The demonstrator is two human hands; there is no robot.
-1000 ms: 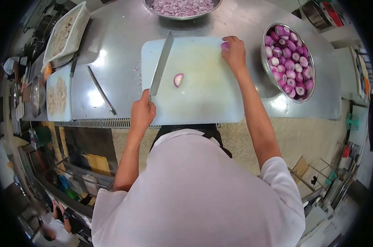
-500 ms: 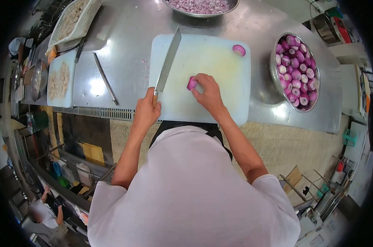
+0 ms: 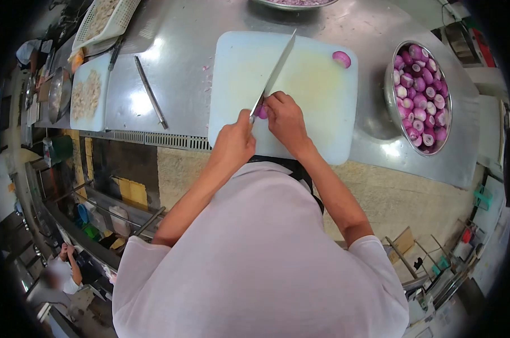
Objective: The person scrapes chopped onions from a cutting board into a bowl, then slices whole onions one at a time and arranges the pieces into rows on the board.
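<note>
My left hand [image 3: 232, 142] is closed round the handle of a large knife [image 3: 279, 66], whose blade slants up and away over the white cutting board [image 3: 328, 135]. Under the blade near the handle sits a purple onion [image 3: 262, 112], partly hidden by the knife and fingers. The fingers of my right hand [image 3: 286, 121] are bent around the onion's right side and hold it against the board. Another piece of purple onion [image 3: 341, 58] lies at the board's far right corner.
A metal bowl of peeled purple onions [image 3: 391, 101] stands at the right. Beyond the board is a bowl of chopped onion [image 3: 300, 7]. At the left are a metal rod [image 3: 150, 92], a second board [image 3: 104, 96] and a white basket [image 3: 120, 25]. A person [image 3: 61, 276] is at lower left.
My left hand has moved right, bringing the knife from the board's left side over onto the onion. The view has shifted slightly, and my right hand still holds the onion.
</note>
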